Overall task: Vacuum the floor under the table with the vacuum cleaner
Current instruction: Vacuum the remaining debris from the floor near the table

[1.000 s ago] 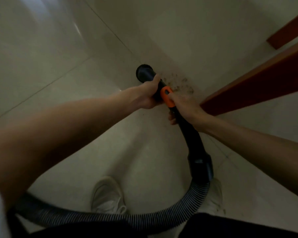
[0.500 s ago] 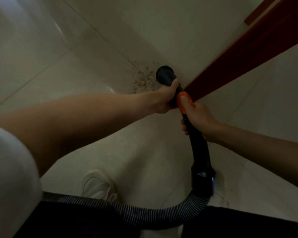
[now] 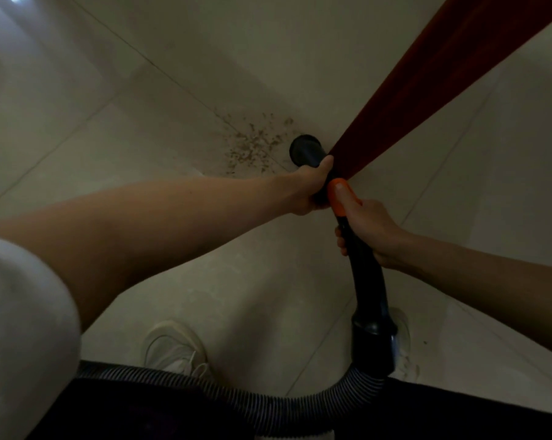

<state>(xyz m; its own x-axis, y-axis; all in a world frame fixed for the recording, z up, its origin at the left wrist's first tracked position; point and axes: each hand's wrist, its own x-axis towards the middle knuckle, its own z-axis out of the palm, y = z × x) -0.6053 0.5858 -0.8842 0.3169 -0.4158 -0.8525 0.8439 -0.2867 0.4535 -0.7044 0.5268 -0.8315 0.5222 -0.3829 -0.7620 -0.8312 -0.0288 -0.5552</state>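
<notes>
Head view, looking down past two bare forearms toward a pale tiled floor in dim light.

A black vacuum wand runs up the right-centre of the picture, away from the person. Its round black nozzle is at the far end, close to the floor; whether it touches the tile cannot be told. An orange button strip sits on top of the wand between the two hands.

The left hand reaches in from the lower left and wraps its fingers around the wand just behind the nozzle. The right hand comes in from the right and grips the wand lower down, fingers curled under it, with the thumb lying along the orange strip.

Just left of the nozzle, a scatter of small brownish crumbs lies on the tile, beside a grout line.

A dark red-brown wooden table leg slants from the top right corner down to a point just beside the left hand's knuckles and the nozzle.

Below the right hand, the wand widens into a black collar and joins a ribbed grey hose, which curves left across the bottom of the picture.

A white shoe stands on the floor at lower centre, and part of a second shoe shows behind the collar. A white sleeve fills the lower left, and dark trousers edge the bottom.
</notes>
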